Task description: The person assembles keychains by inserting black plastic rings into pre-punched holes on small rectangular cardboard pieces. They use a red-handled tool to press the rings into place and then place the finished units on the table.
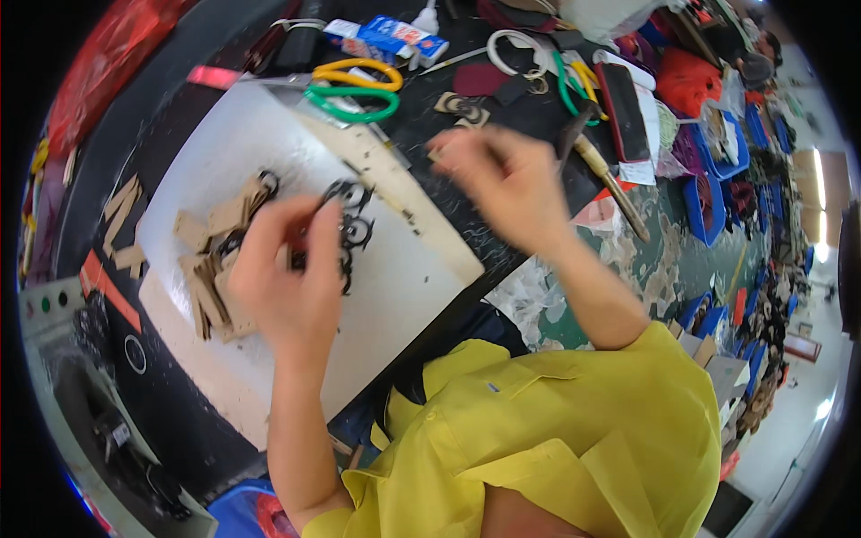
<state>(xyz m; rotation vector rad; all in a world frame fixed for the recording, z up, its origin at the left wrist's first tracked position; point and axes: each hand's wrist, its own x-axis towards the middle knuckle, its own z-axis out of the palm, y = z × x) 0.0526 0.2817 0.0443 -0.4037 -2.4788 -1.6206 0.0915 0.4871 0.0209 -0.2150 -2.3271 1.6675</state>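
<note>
Fingers of left hand (287, 269) pinching black cutout pieces (352, 224) mid white board (395, 296), right hand (502, 179) blurred, unclear.

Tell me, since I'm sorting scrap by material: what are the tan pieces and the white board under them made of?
The tan pieces look like cut leather or stiff card: flat, matte, clean-edged strips, which of the two I cannot tell. The white board looks like plastic: smooth, faintly glossy, scuffed and stained. The left hand rests beside the pieces.

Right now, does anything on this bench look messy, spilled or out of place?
Pale scraps litter the green surface beside the white board. Tan pieces lie in a loose heap near the left hand. Nothing looks broken.
</note>
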